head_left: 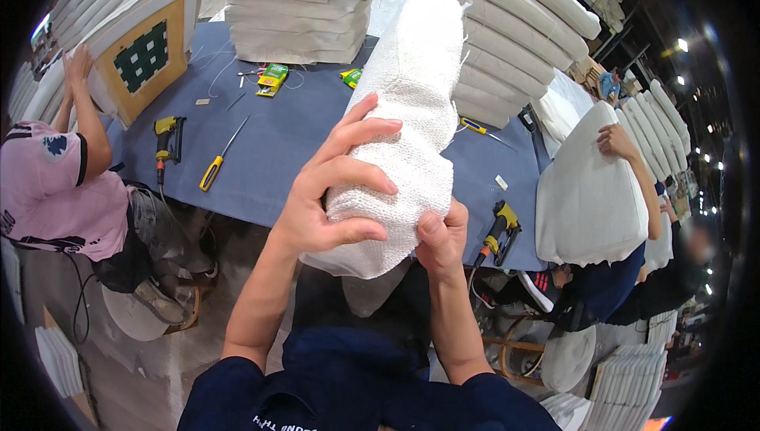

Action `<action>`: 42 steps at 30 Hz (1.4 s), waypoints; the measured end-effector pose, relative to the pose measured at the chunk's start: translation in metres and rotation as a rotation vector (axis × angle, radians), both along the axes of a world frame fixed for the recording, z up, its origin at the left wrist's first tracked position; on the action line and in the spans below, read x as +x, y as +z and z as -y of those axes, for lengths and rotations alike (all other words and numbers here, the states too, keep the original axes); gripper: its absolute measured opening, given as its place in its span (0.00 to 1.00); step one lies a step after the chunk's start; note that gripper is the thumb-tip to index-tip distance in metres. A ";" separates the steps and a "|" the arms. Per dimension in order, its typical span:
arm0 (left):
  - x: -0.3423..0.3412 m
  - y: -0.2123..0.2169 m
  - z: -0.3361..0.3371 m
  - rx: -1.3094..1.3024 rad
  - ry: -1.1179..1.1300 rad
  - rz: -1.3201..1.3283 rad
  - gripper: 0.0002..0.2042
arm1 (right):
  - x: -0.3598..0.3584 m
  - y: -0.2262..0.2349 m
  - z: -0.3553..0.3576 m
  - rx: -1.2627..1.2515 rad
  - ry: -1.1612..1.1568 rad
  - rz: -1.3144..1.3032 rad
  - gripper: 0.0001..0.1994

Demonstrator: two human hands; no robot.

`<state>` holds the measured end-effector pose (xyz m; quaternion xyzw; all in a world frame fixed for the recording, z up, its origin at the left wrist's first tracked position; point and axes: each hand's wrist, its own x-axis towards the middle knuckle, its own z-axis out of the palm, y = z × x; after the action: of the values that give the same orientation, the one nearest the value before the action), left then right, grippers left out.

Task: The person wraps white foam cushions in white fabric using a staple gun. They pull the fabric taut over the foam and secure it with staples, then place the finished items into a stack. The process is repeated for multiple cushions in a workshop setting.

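A seat cushion [412, 75] covered in white woven fabric is held up edge-on before me, its loose frayed cloth edge running down the right side. My left hand [336, 182] wraps round its near left side, fingers spread over the fabric and thumb pressed in below. At the near right corner, my right hand [443, 237] pinches the cloth between thumb and bent fingers. The cushion's far face is hidden. Beneath it lies a blue-grey table [261, 146]. A yellow-handled screwdriver [212, 172] rests left of my hands, and another screwdriver [475, 126] lies to the right.
Yellow-and-black staple guns lie at left [166, 140] and right [499, 233], with hoses attached. A green-yellow packet [271, 79] sits near the stacked cushions [301, 19]; another stack [507, 35] stands at far right. Co-workers handle a wood-backed seat [146, 47] at left and a white cushion [590, 193] at right.
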<state>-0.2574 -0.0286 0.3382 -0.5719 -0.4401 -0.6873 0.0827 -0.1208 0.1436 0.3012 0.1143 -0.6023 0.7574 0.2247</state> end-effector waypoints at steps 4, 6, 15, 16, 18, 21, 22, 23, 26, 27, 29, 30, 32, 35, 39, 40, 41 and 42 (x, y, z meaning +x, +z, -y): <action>-0.005 -0.001 0.006 -0.030 -0.020 -0.029 0.22 | 0.001 0.002 0.003 0.063 0.028 0.000 0.29; -0.008 0.000 0.006 -0.042 -0.040 -0.044 0.22 | 0.001 0.003 0.001 0.066 0.051 -0.011 0.28; 0.004 0.036 0.009 -0.184 0.285 0.043 0.30 | -0.016 0.009 0.016 -0.377 0.047 -0.038 0.25; 0.009 0.038 0.011 -0.225 0.527 -0.076 0.32 | -0.021 0.009 0.016 -0.382 0.039 -0.056 0.25; 0.031 0.029 0.008 -0.274 0.652 0.045 0.35 | -0.033 0.003 0.017 -0.395 0.032 -0.085 0.23; 0.046 0.020 -0.002 -0.333 0.846 -0.034 0.45 | -0.044 0.003 0.032 -0.375 -0.013 -0.103 0.22; 0.040 0.019 -0.002 -0.333 0.853 -0.068 0.47 | -0.047 0.002 0.033 -0.376 -0.003 -0.120 0.20; 0.035 0.017 -0.002 -0.336 0.856 -0.094 0.48 | -0.047 0.004 0.033 -0.332 -0.028 -0.111 0.20; 0.025 0.022 0.003 -0.363 0.807 -0.097 0.49 | -0.050 0.007 0.034 -0.265 -0.072 -0.099 0.18; 0.024 0.022 0.003 -0.378 0.801 -0.095 0.50 | -0.053 0.002 0.033 -0.287 -0.070 -0.105 0.18; 0.021 0.021 0.002 -0.408 0.790 -0.095 0.53 | -0.060 -0.004 0.033 -0.342 -0.072 -0.103 0.16; 0.019 0.019 0.000 -0.424 0.789 -0.086 0.55 | -0.064 -0.006 0.034 -0.375 -0.076 -0.095 0.15; 0.013 0.011 -0.007 -0.455 0.790 -0.066 0.57 | -0.073 -0.017 0.028 -0.388 -0.051 -0.094 0.16; 0.007 -0.006 -0.018 -0.459 0.815 -0.043 0.58 | -0.086 -0.041 0.009 -0.325 0.001 -0.108 0.22; 0.004 -0.023 -0.026 -0.423 0.853 -0.013 0.57 | -0.092 -0.054 -0.002 -0.261 0.004 -0.060 0.21; 0.002 -0.028 -0.027 -0.405 0.860 -0.002 0.56 | -0.095 -0.056 -0.003 -0.214 -0.007 -0.065 0.21; 0.000 -0.032 -0.028 -0.388 0.867 0.009 0.55 | -0.097 -0.057 -0.003 -0.170 -0.019 -0.069 0.20; -0.001 -0.037 -0.028 -0.375 0.862 0.028 0.55 | -0.101 -0.058 -0.004 -0.092 -0.047 -0.098 0.19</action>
<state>-0.2584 -0.0007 0.3008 -0.3325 -0.7551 -0.5067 0.2500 -0.2219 0.1474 0.2437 0.1265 -0.5576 0.7724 0.2767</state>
